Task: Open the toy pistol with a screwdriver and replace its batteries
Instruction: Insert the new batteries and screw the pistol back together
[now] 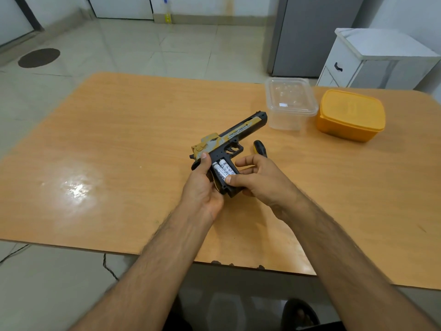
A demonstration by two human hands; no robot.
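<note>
Above the middle of the wooden table (119,139), both hands held a black and gold toy pistol (229,139) just over the surface. Its barrel pointed up and to the right, toward a clear plastic container (290,103) standing near the far right part of the table. The grip pointed down toward the person, and its side lay open, showing white batteries (223,170) side by side inside the compartment.

The left hand (202,187) was wrapped around the back of the grip from below, with its thumb lying up along the rear of the frame beside the batteries. The right hand (257,180) curled around the front and lower end of the grip, its thumb pressing on the lower end of the batteries and its fingers bent around the far side. Both hands were therefore closed on the pistol.

Just beyond the right hand, a screwdriver (259,148) with a black and yellow handle lay on the table, partly hidden behind the fingers, so its tip could not be seen. To the right of the clear container, and close beside it, stood an orange container (350,115) with its lid on.

Beyond the table stretched a pale tiled floor (143,48) with a dark round mat (39,58) at the left. A white cabinet (372,60) stood at the far right, next to a grey appliance (315,32).
</note>
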